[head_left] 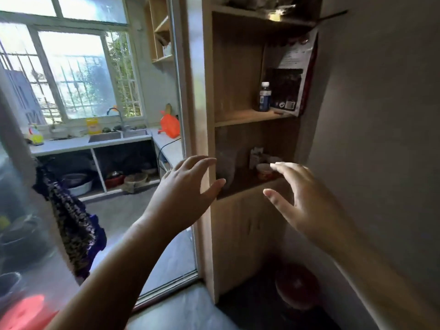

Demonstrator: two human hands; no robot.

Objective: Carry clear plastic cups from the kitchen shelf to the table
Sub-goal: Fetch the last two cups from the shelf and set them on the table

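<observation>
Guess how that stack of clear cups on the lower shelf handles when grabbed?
The clear cup stack looks thin-walled and translucent, so probably light and easy to squash. It stands tall and narrow at the shelf's left side, so a nudge may tip it. Both hands are open and not yet touching it.

A barred window (73,75) lights a kitchen at the left. Below it, a steel sink (119,135) sits in a pale counter (71,145), with a yellow bottle (93,126) just behind it and an orange plastic bag (170,126) at the counter's right corner. Metal basins (76,184) rest under the counter. Nearer, a blue-labelled bottle (264,97) stands upright beside a dark printed packet (289,82).
</observation>
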